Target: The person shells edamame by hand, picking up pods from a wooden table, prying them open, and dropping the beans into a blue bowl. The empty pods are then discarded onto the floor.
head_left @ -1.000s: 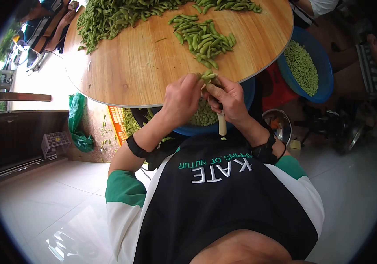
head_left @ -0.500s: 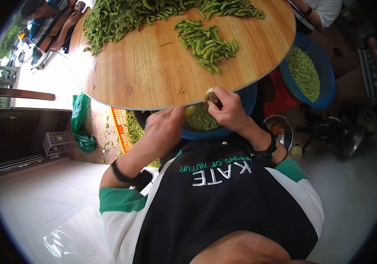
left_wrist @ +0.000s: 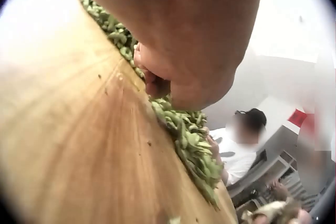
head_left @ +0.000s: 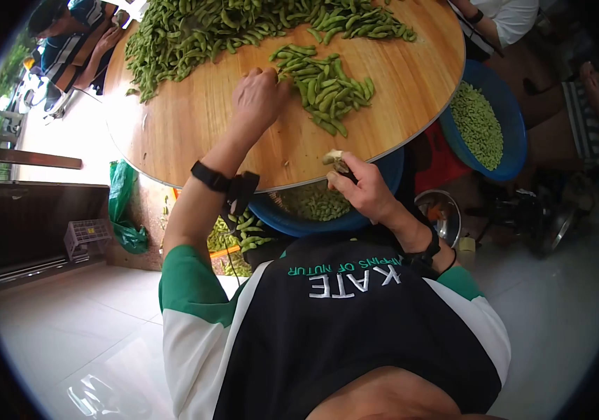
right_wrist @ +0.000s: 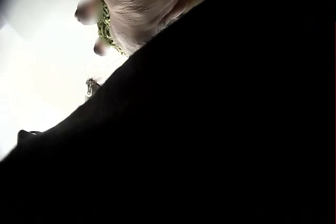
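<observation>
My left hand [head_left: 261, 96] reaches over the round wooden table [head_left: 187, 143], its curled fingertips at the left edge of a small pile of green soybean pods [head_left: 331, 98]. In the left wrist view, bent fingers [left_wrist: 155, 85] meet the pods, and I cannot tell whether one is pinched. By the table's near edge my right hand [head_left: 364, 185] grips a small thing with a pale end [head_left: 334, 155] and a brownish part between thumb and fingers. Beneath it a blue basin [head_left: 292, 225] holds shelled beans [head_left: 324, 203]. The right wrist view is mostly black, with part of the hand [right_wrist: 142, 8] at the top.
A big heap of pods [head_left: 194, 42] covers the table's far side. At the right stands another blue basin [head_left: 515, 133] of shelled beans, near a metal bowl [head_left: 446, 213]. A green bag [head_left: 124, 210] lies at the left. Other people [head_left: 79, 45] sit around the table.
The hands were together over the table edge a second ago, then parted. My left hand dropped toward the basin, then moved forward to the pods. The right stays near the edge, still gripping.
</observation>
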A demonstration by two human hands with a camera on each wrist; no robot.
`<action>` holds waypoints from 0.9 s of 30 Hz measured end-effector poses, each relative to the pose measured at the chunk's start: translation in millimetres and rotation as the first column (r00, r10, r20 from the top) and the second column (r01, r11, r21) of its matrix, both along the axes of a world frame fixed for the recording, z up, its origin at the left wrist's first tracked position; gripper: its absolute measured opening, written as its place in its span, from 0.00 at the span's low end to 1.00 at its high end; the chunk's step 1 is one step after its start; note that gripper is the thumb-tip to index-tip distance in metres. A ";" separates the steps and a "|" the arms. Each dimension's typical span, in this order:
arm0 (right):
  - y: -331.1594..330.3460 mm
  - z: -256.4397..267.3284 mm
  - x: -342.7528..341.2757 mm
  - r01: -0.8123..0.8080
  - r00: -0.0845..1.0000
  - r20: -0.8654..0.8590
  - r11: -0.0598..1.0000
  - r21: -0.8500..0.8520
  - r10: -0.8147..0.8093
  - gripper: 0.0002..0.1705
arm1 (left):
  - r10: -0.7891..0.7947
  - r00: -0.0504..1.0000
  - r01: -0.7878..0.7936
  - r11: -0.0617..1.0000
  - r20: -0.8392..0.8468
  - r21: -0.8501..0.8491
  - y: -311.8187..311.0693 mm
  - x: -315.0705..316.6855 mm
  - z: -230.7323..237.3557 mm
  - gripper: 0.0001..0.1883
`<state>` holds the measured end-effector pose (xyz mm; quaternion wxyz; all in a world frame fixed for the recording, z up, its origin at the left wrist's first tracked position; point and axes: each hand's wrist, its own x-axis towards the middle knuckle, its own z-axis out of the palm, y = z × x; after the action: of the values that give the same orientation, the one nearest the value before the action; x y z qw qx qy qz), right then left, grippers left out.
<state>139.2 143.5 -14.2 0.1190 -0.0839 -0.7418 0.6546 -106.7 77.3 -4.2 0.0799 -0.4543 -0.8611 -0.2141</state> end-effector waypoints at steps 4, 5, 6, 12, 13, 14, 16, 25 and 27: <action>9.8 5.0 8.2 -0.024 0.994 0.091 0.955 -0.297 0.054 0.22 | 0.061 0.989 -0.064 0.998 0.131 0.022 10.5 -12.3 -13.7 0.13; 9.8 4.6 6.3 -0.014 0.997 0.068 0.930 -0.367 0.042 0.22 | 0.036 0.976 -0.044 0.998 0.215 0.035 8.3 -14.7 -12.8 0.13; 9.9 4.2 4.2 -0.006 0.999 0.046 0.901 -0.434 0.029 0.23 | 0.035 0.976 -0.043 0.999 0.213 0.030 4.4 -12.7 -10.8 0.13; 7.9 11.6 -20.5 0.025 1.000 0.021 0.736 -0.677 -0.014 0.23 | -0.130 0.563 -0.157 0.953 0.816 0.259 -40.2 51.8 30.0 0.07; 6.7 8.8 -24.9 0.011 1.000 0.014 0.673 -0.739 -0.001 0.23 | -0.260 0.436 -0.142 0.925 0.862 0.352 -46.0 62.3 29.4 0.06; 6.2 7.0 -27.1 0.019 1.000 0.018 0.670 -0.742 -0.008 0.23 | -0.387 0.298 -0.144 0.885 0.873 0.442 -50.5 70.9 28.8 0.04; 2.9 4.3 -28.1 -0.086 0.996 -0.059 0.569 -0.818 0.066 0.21 | -0.395 0.270 -0.117 0.892 0.878 0.437 -57.3 81.4 25.8 0.05; -6.1 2.8 -14.6 -0.186 0.982 -0.138 0.565 -0.804 0.127 0.23 | -0.320 0.183 -0.134 0.929 0.930 0.346 -69.7 96.7 26.0 0.05; -6.4 3.9 -13.2 -0.180 0.984 -0.144 0.554 -0.813 0.108 0.24 | -0.344 0.179 -0.137 0.919 0.922 0.369 -70.6 98.7 22.0 0.05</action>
<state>126.0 137.2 -10.3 0.0409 -0.0435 -0.3510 0.9345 -8.0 6.6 17.8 -0.4180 -0.2465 -0.6199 -0.6167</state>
